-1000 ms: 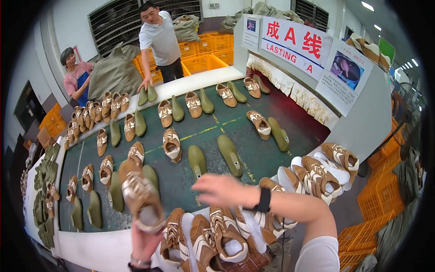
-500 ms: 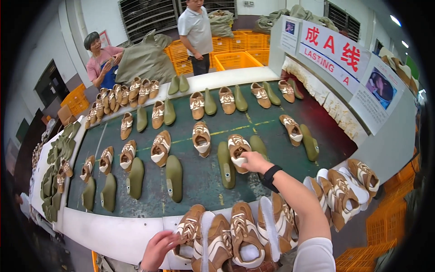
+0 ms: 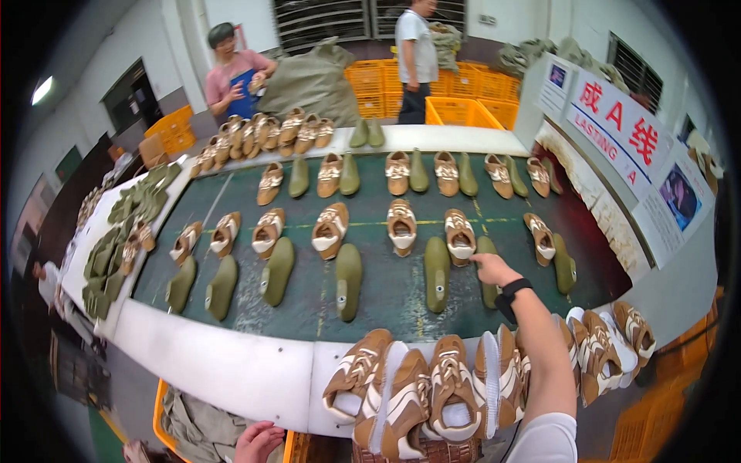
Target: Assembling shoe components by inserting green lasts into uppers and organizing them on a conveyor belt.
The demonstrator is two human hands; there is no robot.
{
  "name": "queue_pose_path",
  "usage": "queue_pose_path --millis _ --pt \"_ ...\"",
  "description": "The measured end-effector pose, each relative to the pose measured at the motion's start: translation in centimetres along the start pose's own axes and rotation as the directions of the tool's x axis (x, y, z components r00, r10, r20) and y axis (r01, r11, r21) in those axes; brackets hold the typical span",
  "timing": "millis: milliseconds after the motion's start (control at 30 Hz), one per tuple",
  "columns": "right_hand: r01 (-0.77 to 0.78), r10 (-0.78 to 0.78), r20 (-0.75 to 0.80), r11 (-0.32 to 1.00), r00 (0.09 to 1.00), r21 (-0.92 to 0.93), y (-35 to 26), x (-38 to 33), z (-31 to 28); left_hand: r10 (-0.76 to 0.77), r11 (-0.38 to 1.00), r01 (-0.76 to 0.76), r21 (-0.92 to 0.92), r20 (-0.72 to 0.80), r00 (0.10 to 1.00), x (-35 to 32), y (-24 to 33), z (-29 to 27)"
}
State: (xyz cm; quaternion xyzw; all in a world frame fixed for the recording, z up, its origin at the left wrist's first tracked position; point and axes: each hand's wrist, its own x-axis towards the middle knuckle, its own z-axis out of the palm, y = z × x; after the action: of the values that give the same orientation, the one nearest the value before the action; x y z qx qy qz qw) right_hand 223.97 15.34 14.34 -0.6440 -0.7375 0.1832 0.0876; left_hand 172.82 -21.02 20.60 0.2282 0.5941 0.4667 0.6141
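A brown-and-white sneaker lies on the green conveyor belt, just beyond and between two olive shoe lasts. Beside its heel is my right hand, index finger stretched toward the heel; the hand looks open, and I cannot tell whether the fingertip touches. It partly covers the right-hand last. My left hand hangs low near the belt's front edge, open and holding nothing, partly cut off by the lower rim. Close to it stands a row of sneakers with white insoles between them.
More sneakers and lasts lie in rows along the belt. A white ledge borders it. Lasts are piled at the left. An orange crate stands below. Two people work beyond the belt. A signed machine housing rises at right.
The sneaker has moved away from me on the belt, and my right hand has let go of its heel. My left hand has dropped lower, away from the sneaker row. The view has turned left.
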Motion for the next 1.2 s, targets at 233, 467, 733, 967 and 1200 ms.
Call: queue_pose_path --millis 233,467,733,967,1200 --pt "0.249 -0.256 0.159 0.966 0.953 0.065 -14.6 -13.8 -7.3 0.171 0.983 -0.173 0.056 0.028 0.985 -7.7 0.6 -9.8" --pt "0.209 -0.224 0.148 0.972 0.963 0.110 -30.0 -32.8 -5.1 0.265 0.935 -0.297 0.195 0.173 0.948 -16.8 4.3 -24.4" --pt "0.002 -0.022 0.451 0.999 0.892 0.044 -38.8 -46.1 11.1 0.535 0.504 -0.864 -0.015 0.790 0.299 -21.5 12.2 -31.6" --pt "0.219 -0.433 0.749 0.901 0.502 0.374 -49.2 -44.9 27.1 0.731 -0.369 -0.794 -0.483 0.377 -0.569 -25.8 15.1 -29.2" --pt "0.619 -0.535 0.717 0.764 0.447 0.183 -56.5 -44.5 29.8 0.727 0.536 -0.658 -0.530 0.686 0.039 -26.1 18.1 -35.2"
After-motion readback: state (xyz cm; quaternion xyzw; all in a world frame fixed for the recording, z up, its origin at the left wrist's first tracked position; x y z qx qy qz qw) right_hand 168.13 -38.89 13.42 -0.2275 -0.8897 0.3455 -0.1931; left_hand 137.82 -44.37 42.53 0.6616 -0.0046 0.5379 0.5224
